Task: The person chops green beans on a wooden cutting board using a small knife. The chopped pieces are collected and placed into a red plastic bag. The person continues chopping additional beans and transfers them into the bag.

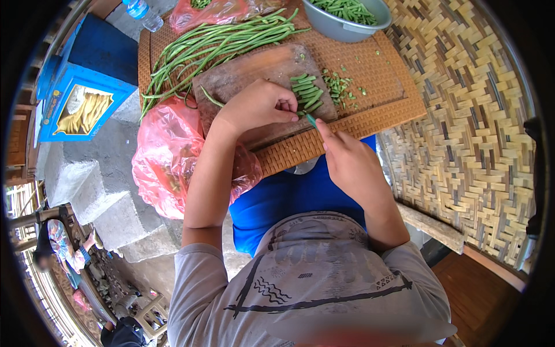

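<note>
On the wooden cutting board (260, 65), my left hand (264, 106) pinches a long green bean (211, 96). Its tail shows to the left of my wrist, and my hand hides the middle. In my right hand (351, 158) is a small knife with a green handle (311, 120), my index finger stretched along it. The knife's tip is close to my left fingertips; its blade is mostly hidden. Cut bean pieces (308, 90) lie in a row at the board's right side. Small bean scraps (340, 89) are scattered on the table beside the board.
Uncut long beans (225, 39) spread across the woven-top table (377, 91) behind the board. A grey basin (347, 30) holds cut beans. A pink plastic bag (167, 156) hangs at the left edge. A water bottle (145, 15), blue tin box (86, 82) and concrete steps (104, 208) are left.
</note>
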Demonstrator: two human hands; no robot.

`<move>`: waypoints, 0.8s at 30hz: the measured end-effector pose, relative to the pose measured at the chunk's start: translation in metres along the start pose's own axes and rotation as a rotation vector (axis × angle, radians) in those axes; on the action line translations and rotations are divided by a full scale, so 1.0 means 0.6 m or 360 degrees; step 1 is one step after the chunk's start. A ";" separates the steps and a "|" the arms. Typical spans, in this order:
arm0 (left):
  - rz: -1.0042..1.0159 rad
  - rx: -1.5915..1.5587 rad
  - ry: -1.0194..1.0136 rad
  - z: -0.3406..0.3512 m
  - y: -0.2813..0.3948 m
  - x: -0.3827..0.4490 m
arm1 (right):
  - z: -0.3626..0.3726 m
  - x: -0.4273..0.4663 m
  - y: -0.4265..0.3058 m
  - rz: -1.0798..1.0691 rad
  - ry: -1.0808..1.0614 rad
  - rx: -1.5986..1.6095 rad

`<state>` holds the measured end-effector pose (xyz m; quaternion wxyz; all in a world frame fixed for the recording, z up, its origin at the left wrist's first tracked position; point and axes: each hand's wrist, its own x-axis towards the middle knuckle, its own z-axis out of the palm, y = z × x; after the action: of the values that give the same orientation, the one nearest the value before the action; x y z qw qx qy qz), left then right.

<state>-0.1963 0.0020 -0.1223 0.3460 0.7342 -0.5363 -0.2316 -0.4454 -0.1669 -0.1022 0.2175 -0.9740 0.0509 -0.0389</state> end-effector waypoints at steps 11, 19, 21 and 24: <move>-0.0028 -0.0026 -0.0025 -0.002 0.009 -0.001 | -0.016 -0.009 0.003 -0.0074 0.0007 -0.0069; -0.0015 -0.0008 -0.0010 0.008 0.005 0.004 | -0.018 -0.022 0.011 -0.0082 0.0021 -0.0032; -0.0038 -0.0020 -0.0005 0.009 0.005 0.003 | -0.026 -0.026 0.011 -0.0138 0.0021 -0.0016; -0.0074 -0.0020 -0.0005 0.011 0.007 0.003 | -0.029 -0.028 0.011 -0.0138 0.0035 0.0023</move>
<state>-0.2030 -0.0025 -0.1234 0.3443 0.7439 -0.5181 -0.2441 -0.4645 -0.1780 -0.0898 0.2220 -0.9732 0.0107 -0.0593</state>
